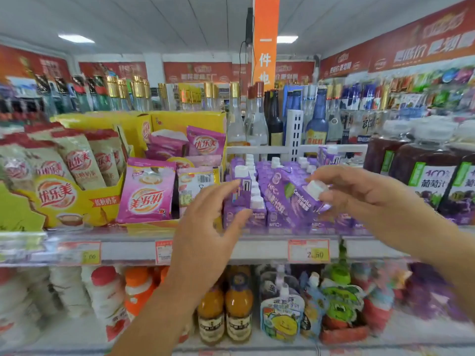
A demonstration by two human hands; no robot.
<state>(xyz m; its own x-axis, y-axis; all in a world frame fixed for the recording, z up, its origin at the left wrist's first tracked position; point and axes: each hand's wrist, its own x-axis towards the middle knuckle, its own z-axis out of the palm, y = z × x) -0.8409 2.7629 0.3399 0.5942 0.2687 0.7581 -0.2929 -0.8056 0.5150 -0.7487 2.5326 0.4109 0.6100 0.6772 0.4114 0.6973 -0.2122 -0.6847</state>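
A tilted purple juice carton (295,199) was pinched near its white cap by the right hand (359,194), just above the standing cartons (257,214) on the shelf (257,250). The left hand (208,227) was spread, holding nothing, at their near left. Standing cartons could be toppled if the tilted one were dragged across them.

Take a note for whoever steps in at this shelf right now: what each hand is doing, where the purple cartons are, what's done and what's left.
Right hand: pinches a purple carton at its white-capped end, holding it tilted above the row.
Left hand: open, fingers spread at the front-left of the row of purple cartons; contact unclear.
Done: one carton is off the shelf and in hand.
Left: probably seat it upright in the row or take it away; I cannot tell which.
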